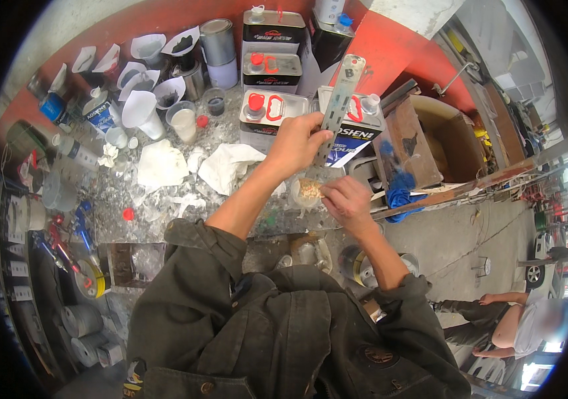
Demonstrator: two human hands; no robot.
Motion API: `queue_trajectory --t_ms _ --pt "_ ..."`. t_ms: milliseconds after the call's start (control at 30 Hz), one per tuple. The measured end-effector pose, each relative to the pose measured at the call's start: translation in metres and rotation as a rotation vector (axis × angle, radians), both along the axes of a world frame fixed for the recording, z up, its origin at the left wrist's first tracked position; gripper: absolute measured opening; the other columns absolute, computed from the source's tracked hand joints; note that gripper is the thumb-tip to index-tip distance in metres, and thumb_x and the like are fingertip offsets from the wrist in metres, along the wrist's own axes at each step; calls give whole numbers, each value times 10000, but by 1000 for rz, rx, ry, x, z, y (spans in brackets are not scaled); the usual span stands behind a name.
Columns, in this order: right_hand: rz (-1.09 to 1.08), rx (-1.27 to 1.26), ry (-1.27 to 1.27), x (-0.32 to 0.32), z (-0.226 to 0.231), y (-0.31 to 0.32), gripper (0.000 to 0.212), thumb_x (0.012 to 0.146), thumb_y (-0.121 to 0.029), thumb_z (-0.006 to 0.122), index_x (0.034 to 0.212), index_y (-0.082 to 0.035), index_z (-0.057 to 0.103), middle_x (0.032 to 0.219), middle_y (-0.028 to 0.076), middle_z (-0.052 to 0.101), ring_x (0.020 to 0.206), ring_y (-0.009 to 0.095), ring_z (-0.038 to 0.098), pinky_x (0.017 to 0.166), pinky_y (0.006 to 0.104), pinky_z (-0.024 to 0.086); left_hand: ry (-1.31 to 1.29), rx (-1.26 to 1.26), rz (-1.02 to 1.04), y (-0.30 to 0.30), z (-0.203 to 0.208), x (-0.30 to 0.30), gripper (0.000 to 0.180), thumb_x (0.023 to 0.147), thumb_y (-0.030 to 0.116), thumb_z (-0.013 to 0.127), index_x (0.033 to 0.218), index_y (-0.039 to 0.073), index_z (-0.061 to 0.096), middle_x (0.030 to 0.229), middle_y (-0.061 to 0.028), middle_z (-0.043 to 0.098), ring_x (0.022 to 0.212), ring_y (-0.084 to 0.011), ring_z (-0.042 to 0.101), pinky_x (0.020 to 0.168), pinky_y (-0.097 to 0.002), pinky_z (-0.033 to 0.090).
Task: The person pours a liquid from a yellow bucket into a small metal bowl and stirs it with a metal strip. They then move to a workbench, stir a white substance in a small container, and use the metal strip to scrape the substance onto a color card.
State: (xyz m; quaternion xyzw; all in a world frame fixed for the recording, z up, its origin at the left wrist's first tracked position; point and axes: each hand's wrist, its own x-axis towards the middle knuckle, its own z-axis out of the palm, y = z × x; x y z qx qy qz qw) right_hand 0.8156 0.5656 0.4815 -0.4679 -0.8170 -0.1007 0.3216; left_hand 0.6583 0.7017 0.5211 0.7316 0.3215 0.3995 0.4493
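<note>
My left hand (299,143) is closed round a flat, paint-stained metal ruler (343,86). The strip stands tilted, its upper end leaning away to the right, in front of the metal cans. Lower and to the right, the fingers of my right hand (349,203) are pinched together at the edge of a rough tan-and-white wad (310,189); its exact kind is unclear. Behind the wad, a pale translucent cup (298,198) partly shows at the bench's front edge. The ruler's lower end is hard to make out beside the wad.
Rectangular solvent cans (273,110) with red caps stand behind my hands. Left of them are a plastic cup of pale liquid (183,122), paper strainers (141,110) and white rags (163,163) on the stained bench (108,213). A cardboard box (433,139) sits right; another person (516,326) is lower right.
</note>
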Motion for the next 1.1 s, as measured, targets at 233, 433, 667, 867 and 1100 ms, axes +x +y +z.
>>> queue_trajectory --t_ms 233,433,667,867,1100 --pt "48 33 -63 7 -9 6 246 639 -37 778 857 -78 671 841 13 642 760 201 634 620 339 519 -40 0 -2 3 -2 0 178 874 123 722 933 -34 662 770 -214 686 683 -356 662 644 -412 500" --pt "60 -41 -97 8 -35 1 241 647 -45 778 863 -75 675 843 14 644 764 200 633 623 332 521 -15 -5 22 6 8 -2 180 871 121 728 937 -34 665 768 -206 687 680 -346 664 649 -408 503" --pt "33 12 -31 10 3 4 242 656 -49 781 875 -79 683 866 14 654 772 198 649 618 328 527 -35 -9 -5 8 1 1 190 869 124 733 932 -39 658 767 -209 679 696 -352 663 656 -404 500" --pt "50 -16 -71 10 -12 2 250 645 -46 778 874 -78 682 846 20 641 769 204 643 630 333 534 -36 -16 -13 10 3 5 201 869 139 736 928 -35 656 761 -208 676 681 -347 650 652 -407 497" --pt "69 -64 -73 11 -32 -2 264 633 -49 776 877 -77 680 836 29 632 769 215 640 648 340 536 -13 7 8 12 5 4 198 869 136 734 938 -33 657 755 -203 675 672 -339 647 645 -412 492"
